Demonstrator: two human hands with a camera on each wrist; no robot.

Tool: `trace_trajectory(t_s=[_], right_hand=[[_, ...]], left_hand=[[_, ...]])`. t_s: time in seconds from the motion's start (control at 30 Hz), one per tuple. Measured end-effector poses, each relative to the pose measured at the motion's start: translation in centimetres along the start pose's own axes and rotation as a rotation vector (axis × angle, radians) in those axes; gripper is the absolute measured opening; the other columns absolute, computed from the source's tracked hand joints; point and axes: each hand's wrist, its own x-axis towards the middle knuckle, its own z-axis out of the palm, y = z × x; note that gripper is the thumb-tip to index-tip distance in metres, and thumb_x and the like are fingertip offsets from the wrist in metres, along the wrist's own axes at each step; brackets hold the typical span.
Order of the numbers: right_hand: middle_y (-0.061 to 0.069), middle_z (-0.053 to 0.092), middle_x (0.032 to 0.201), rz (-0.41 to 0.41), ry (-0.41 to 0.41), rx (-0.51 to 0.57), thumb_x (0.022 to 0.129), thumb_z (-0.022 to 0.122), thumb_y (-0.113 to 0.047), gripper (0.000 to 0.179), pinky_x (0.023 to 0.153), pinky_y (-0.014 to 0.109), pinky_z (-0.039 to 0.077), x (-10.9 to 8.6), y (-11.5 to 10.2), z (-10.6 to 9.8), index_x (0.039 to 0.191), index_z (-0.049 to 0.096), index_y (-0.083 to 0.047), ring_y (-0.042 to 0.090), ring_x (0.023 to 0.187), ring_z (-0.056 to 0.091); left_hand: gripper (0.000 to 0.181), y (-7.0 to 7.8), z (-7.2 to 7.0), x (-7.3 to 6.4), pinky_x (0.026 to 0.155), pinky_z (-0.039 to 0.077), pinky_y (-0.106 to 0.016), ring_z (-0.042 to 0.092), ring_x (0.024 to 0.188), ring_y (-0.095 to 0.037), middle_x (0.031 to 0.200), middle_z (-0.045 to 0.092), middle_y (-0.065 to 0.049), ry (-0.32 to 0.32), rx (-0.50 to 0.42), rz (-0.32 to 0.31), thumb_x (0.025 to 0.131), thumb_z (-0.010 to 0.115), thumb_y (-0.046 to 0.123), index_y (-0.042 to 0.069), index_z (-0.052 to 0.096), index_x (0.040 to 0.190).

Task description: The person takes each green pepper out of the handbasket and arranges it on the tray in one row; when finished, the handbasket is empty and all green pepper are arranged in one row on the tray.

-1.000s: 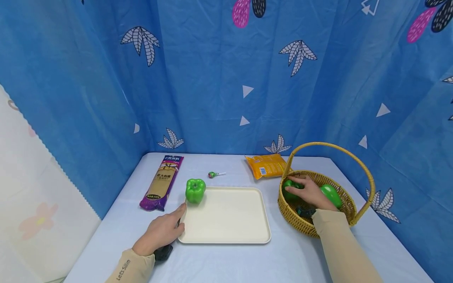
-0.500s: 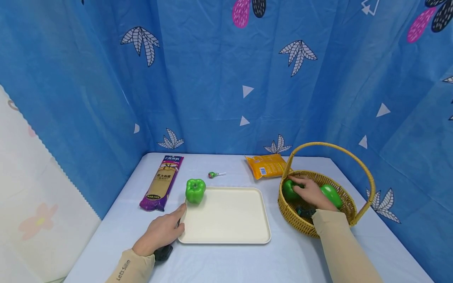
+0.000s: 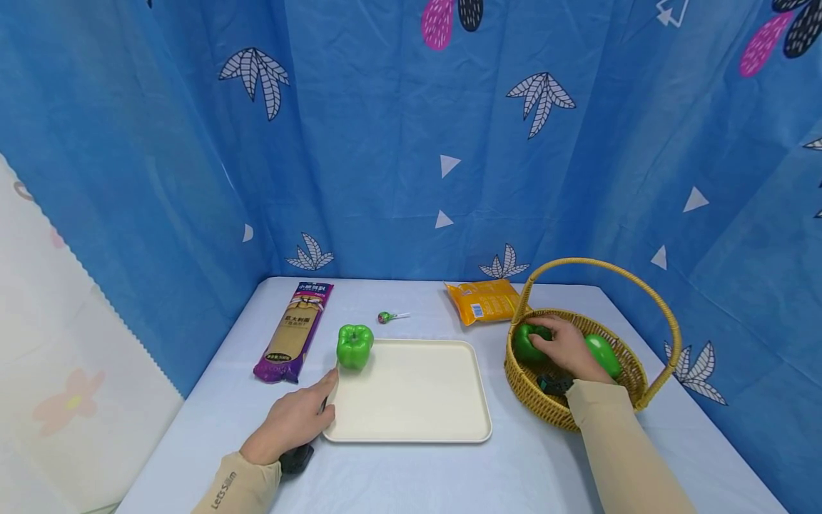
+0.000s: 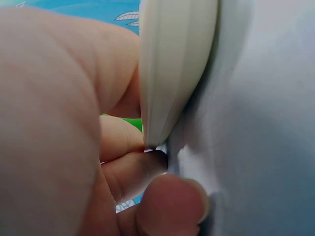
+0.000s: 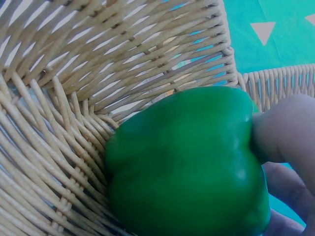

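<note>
My left hand [image 3: 298, 412] is at the left edge of a cream tray [image 3: 414, 392], thumb over the rim and fingers along its outer side. The left wrist view shows the tray's wall [image 4: 172, 64] between thumb and fingers. A green bell pepper [image 3: 354, 347] stands at the tray's back left corner, just beyond the index fingertip. Inside a wicker basket [image 3: 542, 407] on the right, my right hand [image 3: 571, 348] grips another bell pepper [image 5: 187, 162] at one end, thumb on its near side. This pepper lies against the woven wall. Another smooth green item [image 3: 602, 355] sits in the basket.
A purple pasta packet [image 3: 295, 332] lies left of the tray. Behind the tray is a lollipop [image 3: 388, 317], and an orange packet [image 3: 484, 301] lies beside the basket. The basket's tall handle [image 3: 597, 263] arches above the right hand. A blue curtain [image 3: 398, 143] hangs behind the table.
My right fingers have shifted on the pepper in the basket, drawing in from stretched out to curled around its end. The left hand and the tray have stayed in place.
</note>
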Motion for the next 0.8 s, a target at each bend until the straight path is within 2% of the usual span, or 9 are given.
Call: trace_trajectory(t_s=[0.13, 0.27, 0.43, 0.53, 0.67, 0.8], right_hand=[[0.024, 0.060, 0.142, 0.024, 0.000, 0.020, 0.100, 0.067, -0.026, 0.042, 0.087, 0.052, 0.055, -0.04, 0.01, -0.04, 0.138, 0.066, -0.008, 0.042, 0.115, 0.061], [0.025, 0.056, 0.147, 0.036, -0.034, 0.019, 0.101, 0.066, -0.036, 0.050, 0.101, 0.064, 0.049, -0.02, -0.14, 0.00, 0.142, 0.064, -0.008, 0.048, 0.135, 0.049], [0.027, 0.047, 0.152, 0.063, -0.084, 0.001, 0.097, 0.067, -0.044, 0.063, 0.100, 0.065, 0.048, -0.20, -0.49, 0.06, 0.148, 0.057, -0.009, 0.051, 0.137, 0.045], [0.030, 0.043, 0.155, 0.070, -0.107, -0.004, 0.094, 0.069, -0.038, 0.067, 0.100, 0.065, 0.047, -0.21, -0.48, 0.07, 0.151, 0.052, -0.008, 0.052, 0.137, 0.043], [0.031, 0.041, 0.156, 0.072, -0.106, -0.017, 0.092, 0.069, -0.031, 0.068, 0.097, 0.063, 0.049, -0.13, -0.39, 0.14, 0.153, 0.051, -0.007, 0.053, 0.137, 0.044], [0.029, 0.046, 0.153, 0.089, -0.075, -0.026, 0.092, 0.071, -0.043, 0.072, 0.099, 0.064, 0.048, -0.08, -0.38, 0.31, 0.151, 0.052, -0.005, 0.051, 0.135, 0.047]], left_hand=[[0.068, -0.02, 0.00, 0.05, 0.091, 0.057, -0.053, 0.064, 0.126, -0.031, 0.158, 0.049, -0.010, -0.001, 0.001, 0.000, 0.096, 0.062, 0.027, 0.005, 0.041, 0.158], [0.069, 0.03, -0.05, 0.10, 0.092, 0.056, -0.053, 0.065, 0.126, -0.032, 0.158, 0.049, -0.010, -0.002, 0.002, -0.003, 0.096, 0.062, 0.027, 0.005, 0.040, 0.158], [0.068, 0.03, -0.07, 0.03, 0.095, 0.055, -0.054, 0.061, 0.131, -0.033, 0.158, 0.048, -0.009, -0.008, -0.003, -0.006, 0.097, 0.061, 0.027, 0.005, 0.040, 0.158], [0.068, 0.00, -0.07, -0.01, 0.095, 0.055, -0.054, 0.061, 0.131, -0.033, 0.158, 0.048, -0.009, -0.011, -0.005, -0.008, 0.097, 0.061, 0.026, 0.006, 0.040, 0.158], [0.068, -0.04, -0.03, 0.00, 0.093, 0.056, -0.054, 0.063, 0.128, -0.032, 0.159, 0.048, -0.009, -0.010, -0.001, -0.009, 0.097, 0.061, 0.027, 0.006, 0.040, 0.158], [0.069, -0.06, 0.03, 0.02, 0.092, 0.056, -0.053, 0.064, 0.126, -0.031, 0.159, 0.048, -0.009, -0.009, -0.001, -0.010, 0.097, 0.061, 0.027, 0.007, 0.040, 0.158]])
